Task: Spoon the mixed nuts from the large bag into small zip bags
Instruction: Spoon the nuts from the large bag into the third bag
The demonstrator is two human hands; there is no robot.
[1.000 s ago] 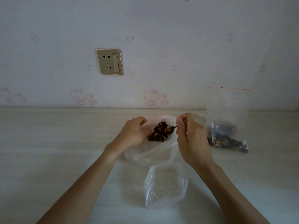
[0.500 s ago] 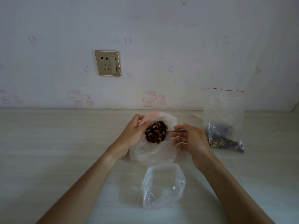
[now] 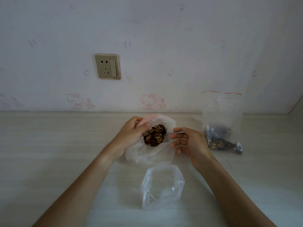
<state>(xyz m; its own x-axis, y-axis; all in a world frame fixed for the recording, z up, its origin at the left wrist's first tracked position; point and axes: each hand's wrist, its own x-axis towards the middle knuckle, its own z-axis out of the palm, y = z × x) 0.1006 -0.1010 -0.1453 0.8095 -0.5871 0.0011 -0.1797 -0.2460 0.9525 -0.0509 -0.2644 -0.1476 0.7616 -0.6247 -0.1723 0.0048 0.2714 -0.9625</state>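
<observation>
The large clear bag lies on the table with a dark heap of mixed nuts showing in its mouth. My left hand grips the bag's left rim and holds the mouth apart. My right hand pinches a metal spoon by its handle, the bowl end buried in the nuts. Nearer to me, a small clear zip bag stands with its mouth gaping, almost nothing inside. Another zip bag with a red seal strip stands upright at the right, nuts in its bottom.
The pale wooden table runs back to a wall with cartoon-cat wallpaper. A gold wall socket sits above the table at the left. The red-strip bag stands close to my right hand.
My right hand has turned from upright to level, fingers now pointing left, and the spoon lies flatter in the nuts. The left hand has pulled the bag's mouth wider.
</observation>
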